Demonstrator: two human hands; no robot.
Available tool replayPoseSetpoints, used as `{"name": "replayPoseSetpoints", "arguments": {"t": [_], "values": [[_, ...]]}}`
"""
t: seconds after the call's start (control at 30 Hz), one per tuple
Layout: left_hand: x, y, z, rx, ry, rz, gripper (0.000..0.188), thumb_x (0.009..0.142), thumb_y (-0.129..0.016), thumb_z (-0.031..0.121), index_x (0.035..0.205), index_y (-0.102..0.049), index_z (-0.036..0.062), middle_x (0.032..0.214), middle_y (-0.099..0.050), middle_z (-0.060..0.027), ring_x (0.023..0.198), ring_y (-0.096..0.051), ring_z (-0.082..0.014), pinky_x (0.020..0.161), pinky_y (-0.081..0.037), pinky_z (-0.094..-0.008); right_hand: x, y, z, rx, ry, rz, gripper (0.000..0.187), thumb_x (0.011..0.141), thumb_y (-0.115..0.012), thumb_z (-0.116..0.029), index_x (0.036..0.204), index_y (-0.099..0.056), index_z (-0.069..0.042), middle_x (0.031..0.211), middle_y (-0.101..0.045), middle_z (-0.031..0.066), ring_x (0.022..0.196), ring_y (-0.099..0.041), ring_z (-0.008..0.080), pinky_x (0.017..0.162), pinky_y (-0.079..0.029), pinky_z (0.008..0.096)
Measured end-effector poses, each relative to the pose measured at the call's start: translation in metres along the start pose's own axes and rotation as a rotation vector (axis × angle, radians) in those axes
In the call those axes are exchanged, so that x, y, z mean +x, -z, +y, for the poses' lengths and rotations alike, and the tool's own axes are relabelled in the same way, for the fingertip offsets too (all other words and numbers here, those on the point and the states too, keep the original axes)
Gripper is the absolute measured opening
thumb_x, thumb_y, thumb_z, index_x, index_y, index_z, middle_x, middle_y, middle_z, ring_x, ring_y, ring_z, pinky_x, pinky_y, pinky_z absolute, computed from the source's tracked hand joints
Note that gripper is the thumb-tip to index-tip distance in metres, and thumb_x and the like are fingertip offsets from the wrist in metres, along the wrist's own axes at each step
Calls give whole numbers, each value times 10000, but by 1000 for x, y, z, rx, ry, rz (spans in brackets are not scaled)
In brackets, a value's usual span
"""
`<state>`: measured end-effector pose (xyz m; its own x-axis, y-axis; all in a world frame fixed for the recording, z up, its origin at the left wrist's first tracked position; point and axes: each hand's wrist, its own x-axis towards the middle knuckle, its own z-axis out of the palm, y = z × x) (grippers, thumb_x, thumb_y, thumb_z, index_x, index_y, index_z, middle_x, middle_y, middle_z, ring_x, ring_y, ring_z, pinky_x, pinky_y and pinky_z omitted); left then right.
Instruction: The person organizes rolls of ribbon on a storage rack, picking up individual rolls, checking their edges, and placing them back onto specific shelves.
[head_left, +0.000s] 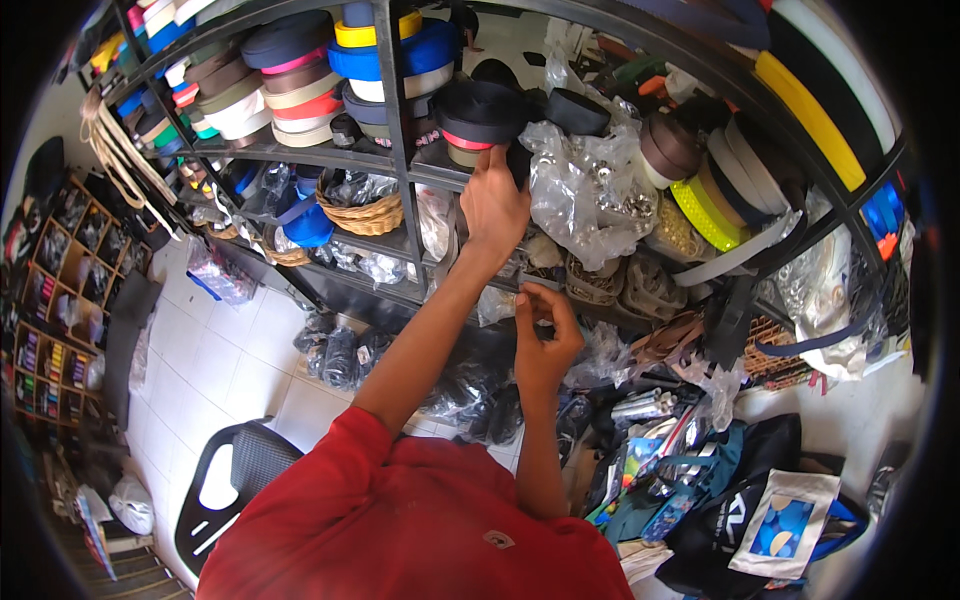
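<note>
Apparently, little more than contact has been made: the black roll [480, 106], at the upper centre of the frame, is stacked over a pinkish-red roll [468, 141] and an olive roll [464, 157] on the shelf [432, 172], and none has been lifted out. What is left to be done cannot be judged. Broad, flat and dark, the black roll is wound in level layers. The stack's front is reached by the left hand [493, 208]; whether anything is pinched by its fingers cannot be told. Lower, near the frame's centre, the right hand [551, 345] is held with thumb and forefinger curled close together, any grip being unclear. Farther right, a clear plastic bag [572, 195] is bunched up; left of centre, a wicker basket [362, 218] is shelved.
</note>
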<state>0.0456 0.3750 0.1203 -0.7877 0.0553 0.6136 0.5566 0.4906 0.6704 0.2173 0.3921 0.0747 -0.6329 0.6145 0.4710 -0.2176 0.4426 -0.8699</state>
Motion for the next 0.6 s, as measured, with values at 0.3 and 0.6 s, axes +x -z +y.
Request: {"name": "replayPoseSetpoints", "arguments": {"t": [0.3,0.6], "values": [[-28,10,-9,-360,157,58,389,724,-780,77,1097,-677,35,998,-674,-126,613,-650,-217,605,-513,-341,29,6,-8,29,66,-20,171,881,-672,-28,1051,-685,-35,954,-695,65,810,-648,155,713,-493,295],[-81,69,-35,-601,29,175,407,683,-818,-16,1064,-679,23,1043,-674,-61,689,-596,-62,537,-423,-193,32,-16,-17,277,4,-116,389,856,-753,-96,1210,-630,10,1100,-701,117,981,-665,211,884,-513,340]]}}
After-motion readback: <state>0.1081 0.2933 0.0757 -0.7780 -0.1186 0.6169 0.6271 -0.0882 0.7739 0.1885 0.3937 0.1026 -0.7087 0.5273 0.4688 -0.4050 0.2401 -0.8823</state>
